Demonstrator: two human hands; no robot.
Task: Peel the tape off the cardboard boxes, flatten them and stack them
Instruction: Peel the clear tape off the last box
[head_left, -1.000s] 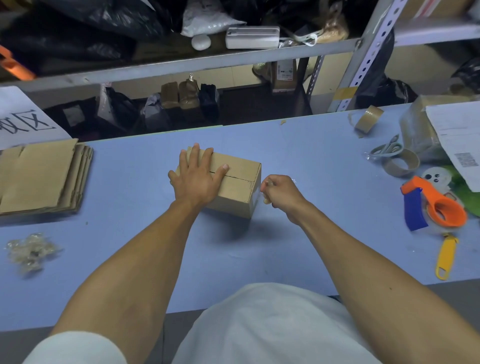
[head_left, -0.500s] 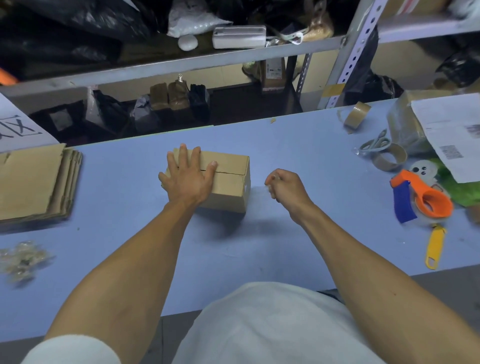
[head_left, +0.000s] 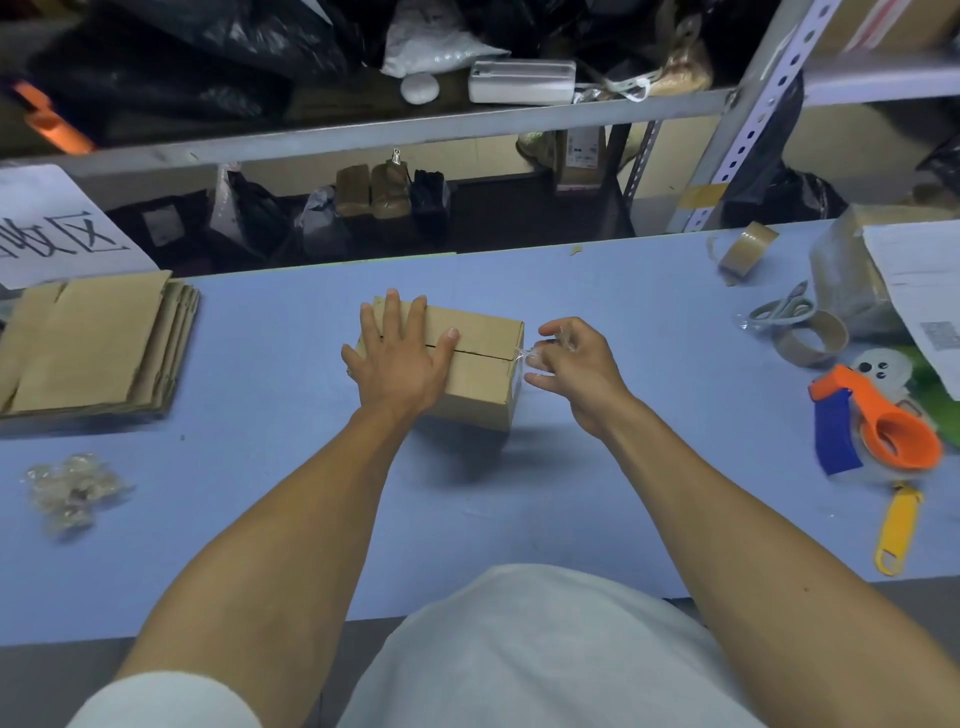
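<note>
Cardboard box (head_left: 480, 364), crinkled clear tape (head_left: 524, 355), flattened stack (head_left: 93, 343)

A blue desk (head_left: 623, 291) fills the foreground, a strip of grey floor (head_left: 47, 670) showing below its near edge. Beyond its far edge stands a grey metal shelf (head_left: 363, 132) on a perforated upright post (head_left: 748, 114), crowded with dark bags, against a beige wall (head_left: 857, 140); the light is dim

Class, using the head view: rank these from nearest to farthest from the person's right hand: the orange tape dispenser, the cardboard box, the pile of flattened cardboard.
From the right hand:
1. cardboard box, just left of it, under the left hand.
2. orange tape dispenser, off to the right.
3. pile of flattened cardboard, far left of the table.
</note>
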